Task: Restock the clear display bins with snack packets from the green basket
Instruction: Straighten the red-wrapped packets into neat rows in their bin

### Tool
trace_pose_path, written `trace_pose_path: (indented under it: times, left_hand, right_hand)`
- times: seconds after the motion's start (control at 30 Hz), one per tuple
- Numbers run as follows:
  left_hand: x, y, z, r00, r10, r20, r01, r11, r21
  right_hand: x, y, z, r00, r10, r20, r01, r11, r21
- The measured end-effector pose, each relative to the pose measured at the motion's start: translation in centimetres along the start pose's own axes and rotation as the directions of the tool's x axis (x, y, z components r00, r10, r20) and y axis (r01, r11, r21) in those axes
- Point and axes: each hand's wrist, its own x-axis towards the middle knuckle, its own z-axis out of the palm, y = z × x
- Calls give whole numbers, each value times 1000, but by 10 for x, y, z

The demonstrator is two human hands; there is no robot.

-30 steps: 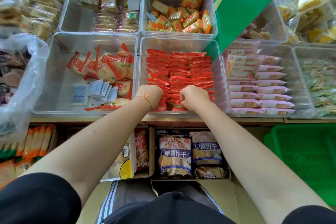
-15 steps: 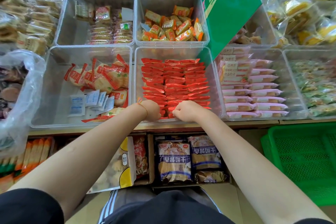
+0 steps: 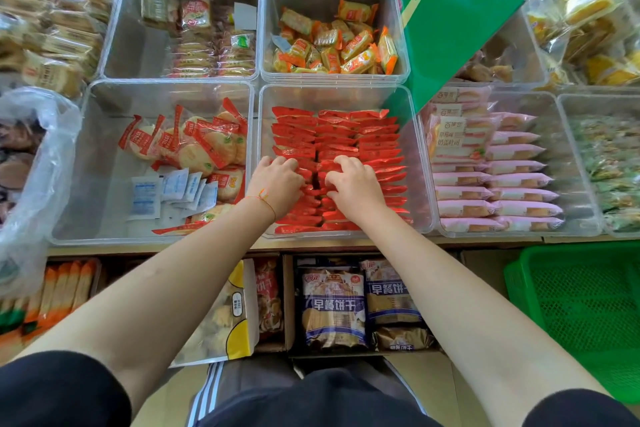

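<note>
- Both hands are inside the clear bin (image 3: 414, 149) at the centre of the frame, which holds rows of red packets (image 3: 346, 135) stacked on edge.
- The left hand (image 3: 277, 184) lies on the left rows, its fingers curled down among the packets. A thin orange string is tied round its wrist.
- The right hand (image 3: 353, 184) lies just beside it on the middle rows, its fingers likewise curled into the packets.
- Fingertips of both hands are buried between packets, so whether each hand actually pinches a packet or only presses on the rows cannot be told.
- The green basket (image 3: 581, 305) sits at the lower right of the frame, below the shelf edge and well apart from the hands; no packets can be made out inside it.
- Left of the central bin, another clear bin (image 3: 104, 156) holds round rice crackers in red-striped wrappers and a few small white sachets (image 3: 173, 189).
- Above the central bin, a bin of orange-and-yellow packets (image 3: 332, 45) is partly filled.
- To the right, a bin holds pink packets (image 3: 512, 180) in neat rows.
- A green box (image 3: 460, 17) leans over the upper right of the frame, its corner reaching down beside the central bin.
- Under the shelf, at lower centre, a cardboard box holds blue biscuit bags (image 3: 334, 305).
</note>
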Motion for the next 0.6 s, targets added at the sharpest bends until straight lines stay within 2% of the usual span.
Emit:
trace_pose_path:
  times: [0.1, 0.2, 0.3, 0.37, 0.43, 0.47, 0.53, 0.6]
  left_hand:
    - [3, -4, -2, 998, -32, -62, 33, 999, 19]
    - [5, -5, -5, 991, -100, -88, 102, 994, 23]
    - [7, -1, -9, 995, -81, -62, 78, 996, -44]
    - [11, -2, -11, 986, -100, -135, 79, 985, -154]
    - [20, -5, -11, 969, -143, -200, 100, 973, -210]
    - [27, -6, -10, 975, -148, -169, 113, 973, -201]
    - [41, -6, -7, 991, -127, -37, 120, 981, -156]
    - [53, -7, -1, 994, -90, 63, 96, 991, -92]
  right_hand:
    - [3, 2, 1, 999, 5, -37, -8, 996, -85]
    - [5, 10, 0, 994, 71, -83, -79, 992, -100]
    - [8, 11, -5, 999, 33, -21, -34, 997, -62]
    - [14, 10, -9, 996, -13, -89, 13, 1000, -4]
    - [26, 8, -10, 981, 13, -195, -1, 998, 63]
    - [33, 7, -9, 982, 38, -186, -20, 995, 96]
    - [44, 4, -5, 994, 67, -81, -57, 990, 130]
    - [54, 2, 2, 999, 53, -5, -52, 994, 94]
